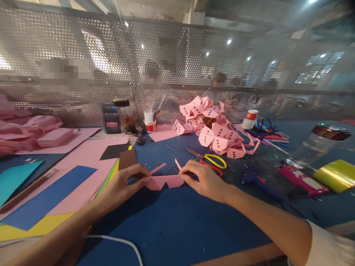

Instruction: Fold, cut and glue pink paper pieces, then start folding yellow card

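Observation:
Between my two hands a pink paper mask shape (165, 181) is stretched out, with a notch in its lower edge and thin strips rising at both ends. My left hand (135, 177) pinches its left end between thumb and fingers. The right end is pinched by my right hand (199, 179). Just beyond my right hand lie scissors (213, 161) with yellow and red handles. A brown paper piece (128, 159) lies beside my left hand. Further back is a heap of pink paper pieces (216, 136) marked with small blue and dark squares.
At left are pink, yellow and black sheets, a blue paper strip (52, 195) and stacked pink pieces (55, 136). To the right lie a blue glue gun (256, 181), a magenta tool (303, 180), a yellow tape roll (337, 175) and a clear jar (318, 147). A white cable (119, 239) crosses the front.

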A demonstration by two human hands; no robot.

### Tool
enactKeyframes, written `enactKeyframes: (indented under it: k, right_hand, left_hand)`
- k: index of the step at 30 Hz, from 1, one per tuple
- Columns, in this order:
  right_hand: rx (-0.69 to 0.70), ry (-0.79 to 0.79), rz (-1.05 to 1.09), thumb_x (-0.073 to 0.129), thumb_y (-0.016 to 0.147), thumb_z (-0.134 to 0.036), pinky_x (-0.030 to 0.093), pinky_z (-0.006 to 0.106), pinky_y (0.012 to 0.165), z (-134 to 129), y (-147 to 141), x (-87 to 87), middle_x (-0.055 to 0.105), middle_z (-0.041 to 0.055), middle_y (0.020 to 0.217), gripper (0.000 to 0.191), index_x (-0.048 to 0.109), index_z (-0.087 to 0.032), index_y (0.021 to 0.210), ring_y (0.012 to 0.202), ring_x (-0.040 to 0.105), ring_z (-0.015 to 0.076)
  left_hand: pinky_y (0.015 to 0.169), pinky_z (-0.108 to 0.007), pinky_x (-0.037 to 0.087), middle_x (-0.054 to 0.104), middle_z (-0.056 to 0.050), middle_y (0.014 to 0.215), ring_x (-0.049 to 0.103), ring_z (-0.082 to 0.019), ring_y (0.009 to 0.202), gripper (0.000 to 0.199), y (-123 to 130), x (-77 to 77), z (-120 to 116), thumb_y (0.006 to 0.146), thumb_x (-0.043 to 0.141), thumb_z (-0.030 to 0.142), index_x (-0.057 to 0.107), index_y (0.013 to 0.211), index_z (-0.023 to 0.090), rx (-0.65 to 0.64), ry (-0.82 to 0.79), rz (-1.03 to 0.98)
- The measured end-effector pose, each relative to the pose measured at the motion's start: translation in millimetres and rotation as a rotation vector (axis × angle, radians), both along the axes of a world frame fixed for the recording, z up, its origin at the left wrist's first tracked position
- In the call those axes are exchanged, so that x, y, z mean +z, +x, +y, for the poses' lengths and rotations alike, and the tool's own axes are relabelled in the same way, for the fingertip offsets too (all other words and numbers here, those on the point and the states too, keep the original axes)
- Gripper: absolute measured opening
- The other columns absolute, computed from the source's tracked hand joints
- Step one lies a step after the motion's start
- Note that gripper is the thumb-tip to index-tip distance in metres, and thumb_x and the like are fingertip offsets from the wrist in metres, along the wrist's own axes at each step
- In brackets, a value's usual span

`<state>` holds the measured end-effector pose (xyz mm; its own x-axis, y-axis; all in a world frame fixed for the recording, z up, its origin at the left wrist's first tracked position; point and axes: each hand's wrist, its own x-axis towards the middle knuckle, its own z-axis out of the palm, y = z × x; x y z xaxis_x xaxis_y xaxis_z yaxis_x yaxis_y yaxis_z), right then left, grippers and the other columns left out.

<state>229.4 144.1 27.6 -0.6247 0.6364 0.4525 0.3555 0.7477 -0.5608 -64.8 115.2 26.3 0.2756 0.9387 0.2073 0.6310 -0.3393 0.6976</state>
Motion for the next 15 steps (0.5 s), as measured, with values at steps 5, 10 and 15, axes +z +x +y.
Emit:
enactKeyframes:
  k: [5, 10, 15]
  right_hand:
    - [-0.003, -0.001, -0.012, 0.052, 0.097, -0.021, 0.047, 0.029, 0.08, -0.5, -0.2, -0.2, 0.064, 0.0033, 0.094, 0.011, 0.062, -0.021, 0.097, 0.086, 0.061, 0.0149]
    - [-0.004, 0.009, -0.008, 0.052, 0.097, -0.02, 0.047, 0.028, 0.079, 0.4, -0.5, -1.5, 0.064, 0.0027, 0.092, 0.011, 0.062, -0.02, 0.096, 0.085, 0.06, 0.0145]
    - [-0.037, -0.021, 0.014, 0.052, 0.097, -0.023, 0.048, 0.028, 0.079, 1.3, -1.4, -3.7, 0.065, 0.0026, 0.093, 0.011, 0.063, -0.021, 0.098, 0.085, 0.061, 0.0144]
  left_hand:
    - [0.081, -0.03, 0.049, 0.072, -0.004, 0.093, 0.065, -0.022, 0.091, 0.023, -0.5, -1.2, 1.0, 0.09, 0.058, 0.042, 0.069, 0.088, 0.022, -0.01, 0.014, 0.002]
    - [0.079, -0.03, 0.05, 0.072, -0.005, 0.093, 0.065, -0.022, 0.09, 0.024, 1.0, -0.1, -0.1, 0.09, 0.059, 0.043, 0.07, 0.088, 0.022, -0.005, 0.026, 0.0]
    - [0.081, -0.033, 0.05, 0.072, -0.005, 0.092, 0.065, -0.023, 0.089, 0.028, 3.3, 3.0, -2.3, 0.09, 0.058, 0.047, 0.069, 0.088, 0.022, 0.006, 0.024, 0.002]
